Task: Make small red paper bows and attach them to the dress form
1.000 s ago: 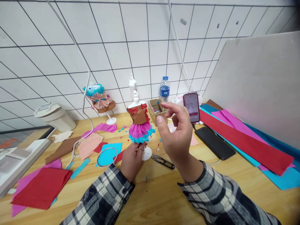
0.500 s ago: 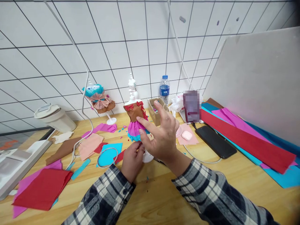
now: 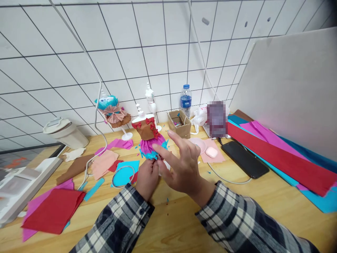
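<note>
A small white mannequin [image 3: 147, 135] wears a brown paper bodice with red bows and a magenta and blue skirt; it leans to the left. My left hand [image 3: 146, 177] is closed round its stand just below the skirt. My right hand [image 3: 181, 165] hovers right in front of the skirt with fingers spread, the forefinger tip at the skirt's edge; it holds nothing I can see. The stand's base is hidden behind my hands.
A second dressed mannequin [image 3: 113, 112] stands at the back left. A cardboard box [image 3: 179, 123], water bottle [image 3: 185, 101], upright phone [image 3: 216, 119], flat black phone [image 3: 244, 159] and earbud case [image 3: 211, 152] lie to the right. Paper sheets [image 3: 52, 211] and scraps cover the wooden table [image 3: 173, 221].
My right hand came down from a raised pinch near the upright phone to the skirt and spread its fingers. The mannequin has tilted left in my left hand.
</note>
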The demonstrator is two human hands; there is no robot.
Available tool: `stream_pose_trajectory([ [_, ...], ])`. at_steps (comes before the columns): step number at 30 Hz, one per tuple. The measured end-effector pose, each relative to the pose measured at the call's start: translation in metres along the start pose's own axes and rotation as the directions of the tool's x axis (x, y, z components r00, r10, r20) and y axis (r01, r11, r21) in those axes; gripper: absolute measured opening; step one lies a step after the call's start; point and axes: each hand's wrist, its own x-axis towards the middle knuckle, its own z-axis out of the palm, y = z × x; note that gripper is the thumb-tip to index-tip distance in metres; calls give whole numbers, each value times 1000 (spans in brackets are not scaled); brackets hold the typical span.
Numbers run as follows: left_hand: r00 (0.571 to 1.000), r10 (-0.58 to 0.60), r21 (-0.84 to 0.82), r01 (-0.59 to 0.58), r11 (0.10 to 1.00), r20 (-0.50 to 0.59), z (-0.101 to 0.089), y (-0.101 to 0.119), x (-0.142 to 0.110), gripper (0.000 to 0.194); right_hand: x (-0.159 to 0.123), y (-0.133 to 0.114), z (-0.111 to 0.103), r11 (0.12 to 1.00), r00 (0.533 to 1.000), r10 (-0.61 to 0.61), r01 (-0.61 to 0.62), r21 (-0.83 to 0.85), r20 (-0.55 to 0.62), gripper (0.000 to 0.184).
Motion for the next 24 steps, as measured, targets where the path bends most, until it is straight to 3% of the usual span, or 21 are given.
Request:
stream_pose_trajectory([
  [3,1000,-21,51,21,998,1,-1,-9,6,30,-30,7,-11,999,989,-50,49,10,142,43],
  [5,1000,-23,81,22,996,15,1,-14,10,31,-44,16,-19,999,959,-5,-5,36,283,30],
  [8,1000,-18,107,17,994,11,6,-16,17,32,-51,28,-26,990,860,115,-142,17,497,18],
  [11,1000,5,96,-4,995,-10,11,-15,24,30,-49,36,-24,983,763,177,-171,-70,622,15],
  [16,999,40,163,-45,986,36,15,-17,27,33,-51,40,-12,989,668,146,-112,-95,730,13],
  [21,997,38,189,-51,981,70,8,-16,21,34,-54,44,-10,989,656,141,-125,-78,742,18],
  [24,998,39,313,-51,948,44,-15,-15,17,35,-55,48,-12,988,662,143,-140,-66,736,18],
])
